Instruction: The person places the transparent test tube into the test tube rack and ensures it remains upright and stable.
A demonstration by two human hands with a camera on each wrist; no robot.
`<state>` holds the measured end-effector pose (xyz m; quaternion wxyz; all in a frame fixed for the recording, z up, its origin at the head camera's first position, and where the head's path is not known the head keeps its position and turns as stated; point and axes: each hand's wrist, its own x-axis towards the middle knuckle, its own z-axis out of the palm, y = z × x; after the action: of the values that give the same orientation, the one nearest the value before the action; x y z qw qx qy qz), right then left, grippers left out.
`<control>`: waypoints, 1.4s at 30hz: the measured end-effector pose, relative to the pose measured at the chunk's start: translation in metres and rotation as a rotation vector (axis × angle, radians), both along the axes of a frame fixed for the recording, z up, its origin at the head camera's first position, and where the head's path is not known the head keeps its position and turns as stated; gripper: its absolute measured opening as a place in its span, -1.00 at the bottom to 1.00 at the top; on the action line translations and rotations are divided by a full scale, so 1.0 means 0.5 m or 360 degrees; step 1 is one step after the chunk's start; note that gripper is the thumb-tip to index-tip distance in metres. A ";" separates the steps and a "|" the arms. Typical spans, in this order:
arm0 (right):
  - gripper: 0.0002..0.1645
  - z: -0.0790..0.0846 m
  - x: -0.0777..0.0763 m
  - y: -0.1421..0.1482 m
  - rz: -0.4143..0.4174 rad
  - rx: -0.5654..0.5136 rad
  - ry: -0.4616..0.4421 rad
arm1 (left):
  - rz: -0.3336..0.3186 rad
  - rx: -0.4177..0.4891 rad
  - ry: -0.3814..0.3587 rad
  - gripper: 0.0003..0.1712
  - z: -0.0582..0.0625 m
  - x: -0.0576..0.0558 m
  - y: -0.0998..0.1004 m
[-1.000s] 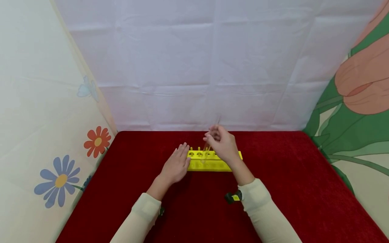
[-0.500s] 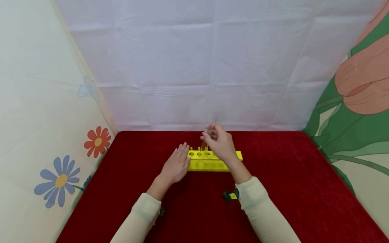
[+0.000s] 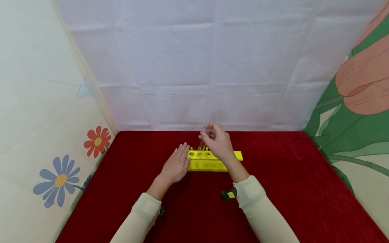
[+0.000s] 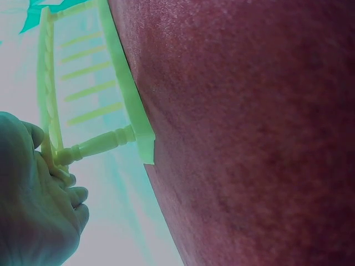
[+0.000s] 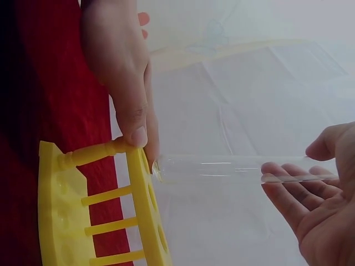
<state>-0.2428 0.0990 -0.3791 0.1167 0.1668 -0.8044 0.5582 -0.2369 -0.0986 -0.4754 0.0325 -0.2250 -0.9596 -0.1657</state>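
Observation:
A yellow test tube rack [image 3: 223, 156] with a row of round holes and short pegs stands on the table. My left hand [image 3: 177, 164] rests on its left end, fingers straight and close together. In the right wrist view, the left thumb [image 5: 136, 130] touches the end of the rack's top plate. My right hand [image 3: 217, 140] holds a clear glass test tube [image 5: 211, 169] between thumb and fingers, tilted, above the rack. The tube's rounded lower end comes right at the top plate, near the second hole from the left.
A dark red cloth [image 3: 291, 189] covers the table. A white sheet [image 3: 170, 60] hangs behind its back edge, and flower-printed panels [image 3: 60, 180] flank both sides. Black wrist cameras [image 3: 228, 194] stick out under the sleeves.
My right hand has moved a little to the left along the rack, carrying the test tube from near the third hole to near the second. The left hand has stayed in place.

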 end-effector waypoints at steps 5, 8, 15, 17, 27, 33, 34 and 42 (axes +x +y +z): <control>-0.71 0.001 0.000 -0.003 -0.0005 0.0018 0.0020 | 0.0004 -0.0008 -0.0008 -0.34 0.002 0.002 0.001; -0.71 0.000 0.000 -0.005 -0.0011 0.0030 0.0024 | 0.0004 -0.0015 -0.0010 -0.34 0.004 0.003 0.001; -0.72 -0.002 -0.001 -0.012 -0.0011 0.0038 0.0043 | 0.0005 -0.0023 -0.0024 -0.34 0.003 0.002 0.001; -0.72 -0.002 -0.002 -0.013 -0.0010 0.0040 0.0044 | 0.0006 -0.0026 -0.0025 -0.34 0.001 0.001 0.001; -0.70 0.001 -0.003 -0.020 -0.0020 0.0065 0.0044 | 0.0016 -0.0035 -0.0036 -0.33 0.001 0.000 0.001; -0.70 0.000 -0.005 -0.024 -0.0016 0.0061 0.0038 | 0.0014 -0.0021 -0.0037 -0.34 0.002 0.000 -0.001; -0.70 0.000 -0.005 -0.026 -0.0013 0.0060 0.0039 | 0.0012 -0.0018 -0.0036 -0.34 0.003 0.000 -0.001; -0.70 0.002 -0.007 -0.036 0.0005 0.0025 0.0029 | 0.0002 -0.0026 -0.0038 -0.34 0.002 0.000 -0.005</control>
<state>-0.2463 0.0809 -0.3782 0.1218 0.1740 -0.8074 0.5505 -0.2371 -0.1010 -0.4743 0.0194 -0.2228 -0.9614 -0.1603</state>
